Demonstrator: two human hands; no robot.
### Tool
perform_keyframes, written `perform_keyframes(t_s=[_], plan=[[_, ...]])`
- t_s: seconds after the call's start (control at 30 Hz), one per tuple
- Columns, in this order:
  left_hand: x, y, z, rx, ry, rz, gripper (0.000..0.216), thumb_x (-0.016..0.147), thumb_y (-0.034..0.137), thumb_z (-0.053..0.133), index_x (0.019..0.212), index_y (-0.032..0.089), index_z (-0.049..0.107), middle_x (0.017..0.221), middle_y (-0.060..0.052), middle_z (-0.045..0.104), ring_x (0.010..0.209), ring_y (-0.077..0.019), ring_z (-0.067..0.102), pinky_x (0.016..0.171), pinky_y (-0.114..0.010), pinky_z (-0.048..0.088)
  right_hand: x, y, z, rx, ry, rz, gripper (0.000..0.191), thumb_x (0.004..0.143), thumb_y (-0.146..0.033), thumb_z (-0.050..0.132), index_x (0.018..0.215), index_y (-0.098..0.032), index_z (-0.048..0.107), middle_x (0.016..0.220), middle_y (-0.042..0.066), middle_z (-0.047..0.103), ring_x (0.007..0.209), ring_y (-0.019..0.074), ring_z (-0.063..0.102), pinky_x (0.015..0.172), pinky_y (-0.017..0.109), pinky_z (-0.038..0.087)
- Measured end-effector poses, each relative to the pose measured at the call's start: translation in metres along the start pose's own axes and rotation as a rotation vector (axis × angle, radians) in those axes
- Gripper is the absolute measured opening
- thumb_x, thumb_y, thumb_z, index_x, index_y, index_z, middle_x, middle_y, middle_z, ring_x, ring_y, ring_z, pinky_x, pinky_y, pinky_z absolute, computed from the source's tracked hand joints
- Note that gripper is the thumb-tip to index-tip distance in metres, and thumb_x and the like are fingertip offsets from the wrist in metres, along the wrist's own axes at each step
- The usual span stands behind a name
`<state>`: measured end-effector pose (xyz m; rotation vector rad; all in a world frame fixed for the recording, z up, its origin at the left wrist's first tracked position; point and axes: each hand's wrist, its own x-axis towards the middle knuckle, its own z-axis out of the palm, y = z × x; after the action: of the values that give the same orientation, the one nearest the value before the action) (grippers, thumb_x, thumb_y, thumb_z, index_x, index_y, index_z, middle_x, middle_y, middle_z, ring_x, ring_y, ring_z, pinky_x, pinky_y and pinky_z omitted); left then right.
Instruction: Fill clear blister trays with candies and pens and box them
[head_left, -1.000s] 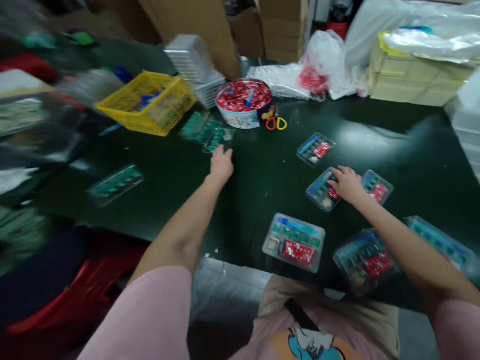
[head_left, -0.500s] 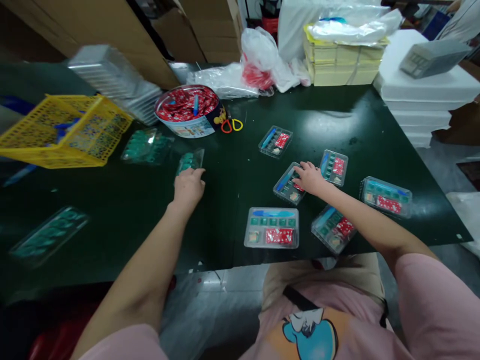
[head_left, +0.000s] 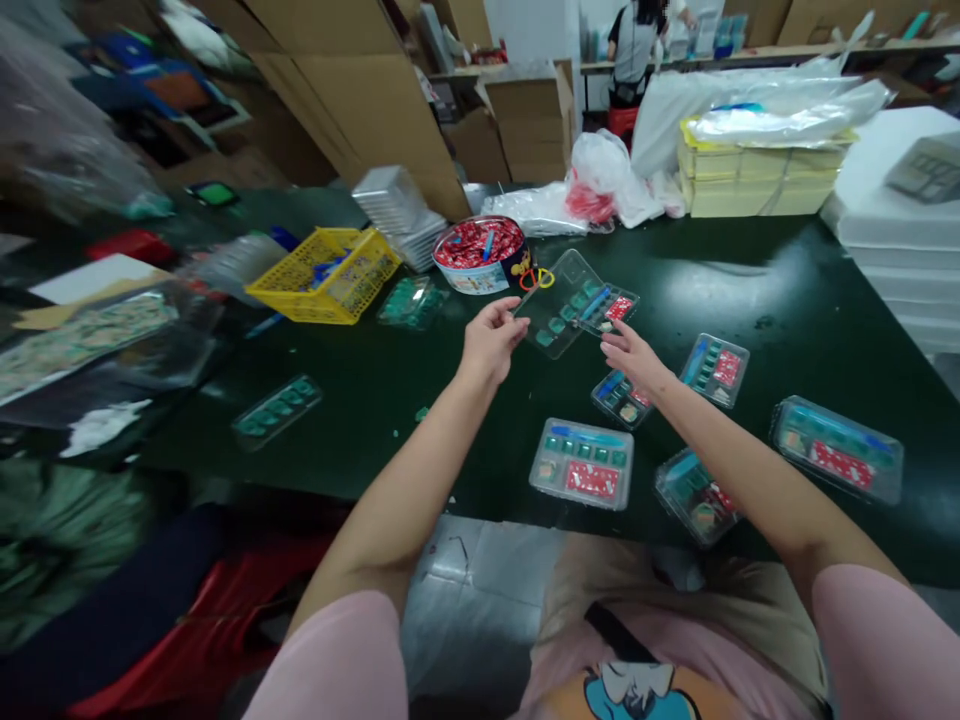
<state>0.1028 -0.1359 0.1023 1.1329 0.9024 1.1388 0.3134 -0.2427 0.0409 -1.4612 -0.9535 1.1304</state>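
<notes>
My left hand [head_left: 491, 340] pinches the near left edge of a clear plastic clamshell tray [head_left: 561, 308] with green pieces in it, held tilted above the dark green table [head_left: 750, 275]. My right hand [head_left: 628, 352] reaches to the tray's right side, fingers partly curled beside a filled pack with a red packet [head_left: 611, 306]. Whether the right hand grips the tray is unclear. Several closed packs lie below: one under my right wrist [head_left: 619, 398], one at the near edge [head_left: 583, 464].
A yellow basket [head_left: 326, 273], a stack of clear trays [head_left: 396, 207], a round tin of red packets [head_left: 480, 253] and scissors [head_left: 534, 276] stand at the back. More packs [head_left: 712, 368] [head_left: 838, 450] lie right. Cardboard boxes, bags, white foam and a person stand behind.
My left hand has lifted a clear tray from the table's left side toward the middle. My right hand has left the pack it rested on and risen to the tray.
</notes>
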Motion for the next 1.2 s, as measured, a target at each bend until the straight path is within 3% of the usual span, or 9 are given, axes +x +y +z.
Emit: perform_keyframes(t_s=[0.2,0.33,0.47,0.67,0.97,1.2], plan=[[-0.007,-0.03,0.027,-0.275,-0.021,-0.255,0.043,0.061,0.001,0.067,0.1,0.02,0.062,0.06,0.009,0.046,0.074,-0.0091,0.064,0.082,-0.025,0.051,0.006,-0.001,0.02,0.45,-0.1,0.119,0.063,0.08,-0.036,0.065,0.136,-0.035,0.036,0.133,0.005,0.057,0.116,0.0154,0.059,0.095,0.038,0.049],[-0.013,-0.052,0.038,-0.31,-0.075,-0.349,0.046,0.062,0.001,0.068,0.103,0.021,0.06,0.061,0.009,0.046,0.076,-0.008,0.065,0.087,-0.025,0.051,0.009,0.011,0.015,0.489,-0.004,0.142,0.052,0.074,-0.03,0.07,0.121,-0.032,0.048,0.111,-0.001,0.066,0.099,0.0125,0.064,0.091,0.033,0.05],[-0.012,-0.058,0.038,-0.293,-0.114,-0.366,0.04,0.061,0.002,0.071,0.096,0.02,0.062,0.062,0.009,0.047,0.078,-0.0091,0.066,0.088,-0.026,0.051,0.011,0.015,0.0,0.498,0.039,0.082,0.049,0.069,-0.035,0.076,0.113,-0.031,0.054,0.1,-0.003,0.067,0.091,0.0108,0.064,0.085,0.027,0.05],[-0.014,-0.048,0.027,-0.291,-0.102,-0.329,0.038,0.061,0.002,0.071,0.094,0.021,0.064,0.066,0.007,0.052,0.077,-0.0087,0.066,0.083,-0.024,0.053,0.012,-0.002,-0.007,0.621,-0.011,0.052,0.032,0.067,-0.033,0.079,0.094,-0.027,0.064,0.086,-0.005,0.067,0.074,0.0076,0.06,0.072,0.021,0.049],[-0.027,-0.033,-0.01,-0.286,-0.032,-0.279,0.037,0.061,0.003,0.073,0.093,0.021,0.066,0.065,0.007,0.052,0.075,-0.0086,0.065,0.083,-0.024,0.052,0.013,-0.019,0.023,0.665,-0.188,0.118,0.019,0.07,-0.026,0.08,0.084,-0.02,0.069,0.078,-0.002,0.067,0.069,0.0076,0.058,0.072,0.022,0.049],[-0.035,-0.014,-0.036,-0.286,-0.014,-0.222,0.04,0.058,0.006,0.077,0.094,0.02,0.066,0.067,0.006,0.054,0.078,-0.009,0.065,0.082,-0.023,0.053,0.017,-0.021,0.05,0.657,-0.313,0.097,0.03,0.064,-0.038,0.085,0.081,-0.019,0.07,0.075,-0.002,0.065,0.069,0.007,0.057,0.069,0.02,0.048]])
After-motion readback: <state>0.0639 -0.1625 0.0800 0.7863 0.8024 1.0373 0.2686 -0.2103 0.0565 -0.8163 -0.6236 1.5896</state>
